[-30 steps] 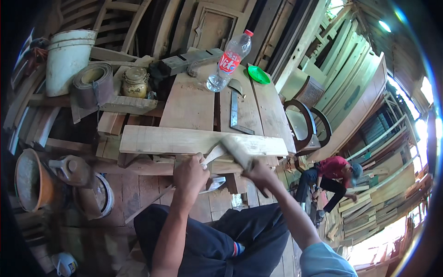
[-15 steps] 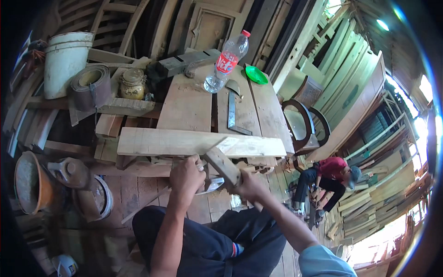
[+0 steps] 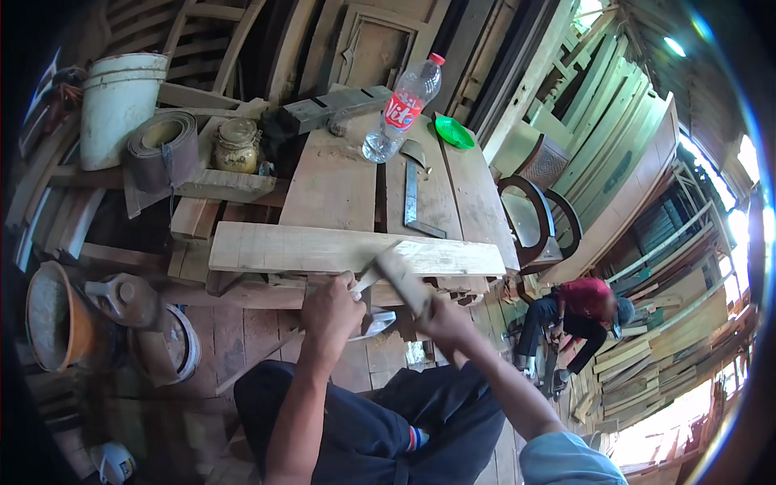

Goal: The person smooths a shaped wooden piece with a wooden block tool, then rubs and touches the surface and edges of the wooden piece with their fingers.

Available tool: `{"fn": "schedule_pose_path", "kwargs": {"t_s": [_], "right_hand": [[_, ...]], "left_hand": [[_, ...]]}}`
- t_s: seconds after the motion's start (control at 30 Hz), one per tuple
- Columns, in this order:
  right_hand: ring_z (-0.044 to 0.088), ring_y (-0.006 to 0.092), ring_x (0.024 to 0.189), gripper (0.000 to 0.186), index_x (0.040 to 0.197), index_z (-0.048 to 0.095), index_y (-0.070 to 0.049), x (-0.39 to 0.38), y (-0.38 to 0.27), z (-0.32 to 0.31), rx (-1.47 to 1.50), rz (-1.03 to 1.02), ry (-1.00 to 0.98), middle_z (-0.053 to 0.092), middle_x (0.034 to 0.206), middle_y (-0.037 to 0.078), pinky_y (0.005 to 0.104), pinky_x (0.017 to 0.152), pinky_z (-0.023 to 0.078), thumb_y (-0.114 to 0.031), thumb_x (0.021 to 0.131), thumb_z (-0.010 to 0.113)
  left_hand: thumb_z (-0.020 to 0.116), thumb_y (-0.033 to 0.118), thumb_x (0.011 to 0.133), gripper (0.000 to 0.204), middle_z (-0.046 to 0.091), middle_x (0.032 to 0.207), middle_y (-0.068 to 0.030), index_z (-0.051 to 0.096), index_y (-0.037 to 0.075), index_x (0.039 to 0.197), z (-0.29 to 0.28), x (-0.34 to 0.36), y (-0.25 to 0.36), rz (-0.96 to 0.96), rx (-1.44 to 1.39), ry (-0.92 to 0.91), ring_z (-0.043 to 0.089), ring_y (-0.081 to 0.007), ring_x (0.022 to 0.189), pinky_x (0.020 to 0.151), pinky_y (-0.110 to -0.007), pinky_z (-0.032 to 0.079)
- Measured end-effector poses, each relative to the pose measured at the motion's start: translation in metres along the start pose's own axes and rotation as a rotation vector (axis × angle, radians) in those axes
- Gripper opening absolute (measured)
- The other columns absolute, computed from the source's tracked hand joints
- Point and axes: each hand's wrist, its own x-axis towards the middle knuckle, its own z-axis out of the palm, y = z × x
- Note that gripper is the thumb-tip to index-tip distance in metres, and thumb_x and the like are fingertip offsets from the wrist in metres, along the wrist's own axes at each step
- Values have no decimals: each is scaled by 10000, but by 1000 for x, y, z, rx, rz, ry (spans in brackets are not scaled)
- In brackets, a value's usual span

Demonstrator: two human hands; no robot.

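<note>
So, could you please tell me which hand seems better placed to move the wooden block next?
The right hand, most likely: it grips the near end of the wooden block. The left hand is closed just left of the block, and what it may hold is unclear.

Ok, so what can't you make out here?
Head view: what the left hand grips, mostly covered by that hand.
Head view: edges of the wooden block in the right hand, blurred.
Head view: the light blue sleeve, cut off by the lower edge.
Head view: the other person, finger details too small.
</note>
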Motion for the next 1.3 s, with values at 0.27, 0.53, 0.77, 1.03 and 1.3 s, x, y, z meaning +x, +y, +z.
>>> {"fn": "schedule_pose_path", "kwargs": {"t_s": [0.27,0.53,0.77,1.03,1.3], "right_hand": [[677,420,852,547,1055,572,124,7,-18,-16,177,228,-126,666,834,292,450,715,535,-306,746,710],[677,320,852,449,1001,605,81,13,-14,-25,176,327,-111,670,836,238,429,790,512,-264,730,696],[684,347,803,423,1001,624,112,29,-15,-46,48,299,-95,655,808,304,441,713,516,-226,751,668],[684,362,867,494,1029,606,77,32,4,-33,102,255,-94,673,857,275,436,760,524,-309,733,690],[682,385,846,476,992,607,107,18,-13,-32,90,315,-145,667,859,292,450,750,517,-292,744,680]], "left_hand": [[631,165,774,212,701,871,-164,674,103,972,-1,-1,-3,-6,-6,7,682,-356,843,746,-454,536],[628,161,779,216,699,868,-169,667,97,981,4,-6,-1,29,10,48,679,-354,831,731,-458,528],[634,135,753,261,706,876,-150,675,107,1009,4,-2,0,35,6,52,685,-338,829,743,-445,534],[637,147,765,219,702,869,-163,673,102,977,2,-2,1,29,-11,37,684,-341,832,737,-446,534],[587,126,801,122,689,840,-164,644,80,899,1,-4,-2,28,-49,46,665,-377,827,725,-471,507]]}}
